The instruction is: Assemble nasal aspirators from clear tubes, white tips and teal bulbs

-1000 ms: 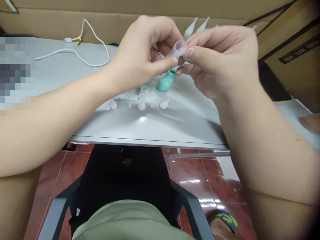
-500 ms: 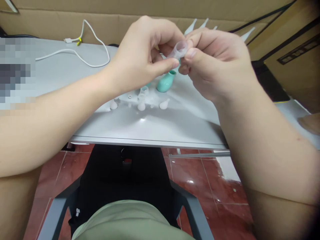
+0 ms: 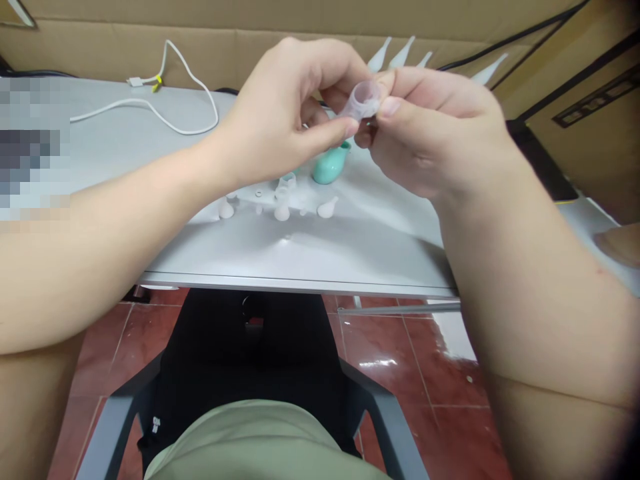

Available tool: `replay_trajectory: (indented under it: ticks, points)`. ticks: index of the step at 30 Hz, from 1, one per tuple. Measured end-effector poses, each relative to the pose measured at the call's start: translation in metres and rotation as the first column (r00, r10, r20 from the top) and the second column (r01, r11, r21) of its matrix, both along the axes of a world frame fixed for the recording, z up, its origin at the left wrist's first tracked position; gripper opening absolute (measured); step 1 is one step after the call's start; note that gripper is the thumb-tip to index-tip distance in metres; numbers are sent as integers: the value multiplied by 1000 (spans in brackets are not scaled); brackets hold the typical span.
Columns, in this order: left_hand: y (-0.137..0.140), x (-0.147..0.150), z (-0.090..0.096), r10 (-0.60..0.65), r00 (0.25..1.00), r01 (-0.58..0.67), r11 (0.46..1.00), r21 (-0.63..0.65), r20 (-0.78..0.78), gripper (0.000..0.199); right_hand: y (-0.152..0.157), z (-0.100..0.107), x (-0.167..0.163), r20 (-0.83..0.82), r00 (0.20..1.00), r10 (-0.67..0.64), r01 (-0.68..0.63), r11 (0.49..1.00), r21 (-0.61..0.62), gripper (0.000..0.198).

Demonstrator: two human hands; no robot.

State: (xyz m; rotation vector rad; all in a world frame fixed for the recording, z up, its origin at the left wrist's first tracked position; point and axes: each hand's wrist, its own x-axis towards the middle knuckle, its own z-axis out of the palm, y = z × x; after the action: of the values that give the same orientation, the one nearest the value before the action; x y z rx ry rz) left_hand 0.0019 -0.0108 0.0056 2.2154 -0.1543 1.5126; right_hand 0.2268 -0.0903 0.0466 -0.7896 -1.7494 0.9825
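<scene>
You are raising both hands above the grey table [image 3: 350, 247], forearms angling in from either side. Your left hand [image 3: 285, 113] is pinching a small translucent cap [image 3: 364, 100] between thumb and fingers, and your right hand [image 3: 430, 133] is pinching the same cap from the other side, thumb on top; both grips are narrow and closed on it. The cap is hovering over the table, just above one teal bulb [image 3: 327, 165]. Below, four small clear tips [image 3: 283, 212] are lying near it. Four white nozzles [image 3: 403, 53] are showing behind your hands. One white cable [image 3: 165, 113] is curling at the far left.
</scene>
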Motion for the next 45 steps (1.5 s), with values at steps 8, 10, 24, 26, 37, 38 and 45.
replay_trajectory:
  ticks: [8, 10, 24, 26, 37, 38, 45]
  points:
    - [-29, -20, 21, 167, 978, -180, 978, -101, -122, 46, -4, 9, -4, -33, 995, -98, 101, 990, 101, 52]
    - [-54, -30, 35, 282, 896, -362, 910, -200, -343, 31, -5, 11, -7, -9, 990, -137, 137, 981, 135, 60]
    - [-86, -35, 54, 235, 873, -373, 886, -274, -428, 13, -6, 11, -7, 91, 990, -106, 93, 987, 134, 55]
    - [-87, -35, 55, 219, 876, -355, 896, -265, -430, 14, -5, 11, -6, 91, 992, -85, 73, 989, 129, 49]
    - [-84, -34, 51, 195, 892, -330, 898, -292, -408, 14, -11, 17, -8, 141, 982, -129, 124, 991, 44, 38]
    - [-83, -34, 50, 186, 896, -319, 902, -291, -404, 15, -11, 17, -8, 139, 982, -132, 127, 991, 41, 38]
    - [-77, -32, 42, 170, 920, -263, 936, -234, -354, 40, -8, 14, -9, 78, 993, -83, 80, 996, 43, 37]
